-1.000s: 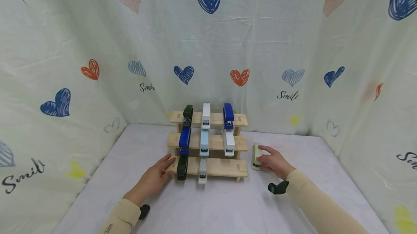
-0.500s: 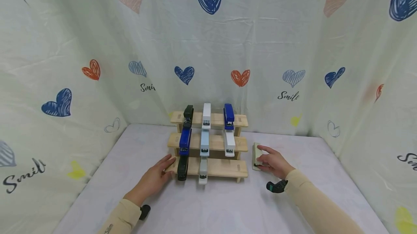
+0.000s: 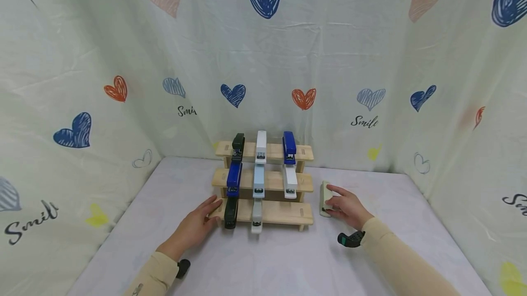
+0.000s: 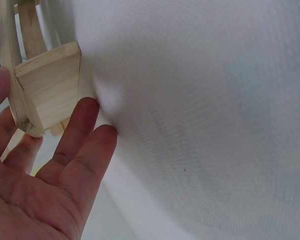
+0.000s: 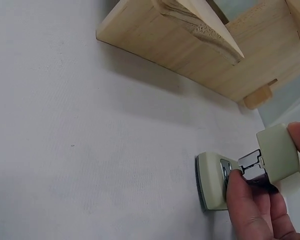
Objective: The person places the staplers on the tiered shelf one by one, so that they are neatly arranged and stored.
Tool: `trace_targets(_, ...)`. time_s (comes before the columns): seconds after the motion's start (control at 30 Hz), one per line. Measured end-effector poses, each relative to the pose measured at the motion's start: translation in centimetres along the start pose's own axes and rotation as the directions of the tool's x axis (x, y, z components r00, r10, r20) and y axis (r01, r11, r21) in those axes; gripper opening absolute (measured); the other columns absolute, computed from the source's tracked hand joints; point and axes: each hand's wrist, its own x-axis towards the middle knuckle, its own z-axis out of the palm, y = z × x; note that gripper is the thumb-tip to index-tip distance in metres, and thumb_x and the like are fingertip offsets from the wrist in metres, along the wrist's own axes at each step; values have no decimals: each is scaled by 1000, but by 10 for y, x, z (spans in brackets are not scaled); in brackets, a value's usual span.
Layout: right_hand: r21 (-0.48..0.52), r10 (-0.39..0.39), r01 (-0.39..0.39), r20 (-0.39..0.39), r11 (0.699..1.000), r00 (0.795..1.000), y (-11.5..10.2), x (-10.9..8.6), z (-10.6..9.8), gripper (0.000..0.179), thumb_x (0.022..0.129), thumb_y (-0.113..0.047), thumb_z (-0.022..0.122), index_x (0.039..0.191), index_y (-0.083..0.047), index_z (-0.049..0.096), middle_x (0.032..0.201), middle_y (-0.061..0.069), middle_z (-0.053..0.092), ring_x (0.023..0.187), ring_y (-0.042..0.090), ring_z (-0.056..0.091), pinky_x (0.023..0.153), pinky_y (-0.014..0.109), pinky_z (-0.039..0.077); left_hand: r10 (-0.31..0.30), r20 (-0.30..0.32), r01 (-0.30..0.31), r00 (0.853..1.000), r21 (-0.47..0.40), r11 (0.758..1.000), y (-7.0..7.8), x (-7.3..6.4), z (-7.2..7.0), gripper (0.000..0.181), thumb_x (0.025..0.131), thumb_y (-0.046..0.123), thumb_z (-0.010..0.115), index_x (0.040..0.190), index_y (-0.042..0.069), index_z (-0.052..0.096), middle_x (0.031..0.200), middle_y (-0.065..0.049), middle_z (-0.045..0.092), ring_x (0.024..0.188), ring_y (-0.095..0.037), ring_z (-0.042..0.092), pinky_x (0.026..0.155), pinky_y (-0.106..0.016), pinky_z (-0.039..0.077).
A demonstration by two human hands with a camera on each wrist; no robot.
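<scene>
A pale green stapler (image 3: 324, 200) lies on the table to the right of a three-tier wooden rack (image 3: 280, 212). My right hand (image 3: 347, 207) grips this stapler. In the right wrist view, the thumb lies by its metal mouth and other fingers are at its raised top arm (image 5: 279, 152). My left hand (image 3: 193, 225) holds the left end of the rack's lowest board. Seen from the left wrist, thumb and fingertips meet the board's end (image 4: 27, 112), while the two outer fingers extend along the tablecloth. Beside that hand sits a black stapler (image 3: 231, 212).
Staplers stand in columns on the rack: black, blue and black at left; white (image 3: 261, 145), light blue (image 3: 258, 179) and grey (image 3: 257, 216) in the middle; blue (image 3: 289, 145) over white (image 3: 290, 179) at right. A heart-print curtain (image 3: 329, 49) surrounds the table (image 3: 284, 264).
</scene>
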Motion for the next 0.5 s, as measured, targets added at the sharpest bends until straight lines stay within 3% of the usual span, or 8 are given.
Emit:
trace_targets(0.3, -30, -44, 45, 16, 999, 999, -2, -16, -5, 66, 95, 3, 53, 156, -6, 31, 155, 31, 18, 124, 37, 47, 100, 47, 48, -6, 8, 6, 1000, 1, 1000, -1, 1, 0, 52, 100, 19, 64, 149, 10, 48, 158, -12, 35, 134, -36, 46, 103, -53, 43)
trace_targets(0.5, -17, -48, 48, 34, 999, 998, -4, -31, -9, 68, 95, 3, 56, 157, -7, 31, 157, 29, 15, 130, 39, 39, 98, 47, 50, -11, 15, 11, 1000, -1, 1000, -1, 1, -1, 52, 100, 20, 63, 149, 10, 47, 158, -12, 35, 134, -36, 47, 102, -52, 44)
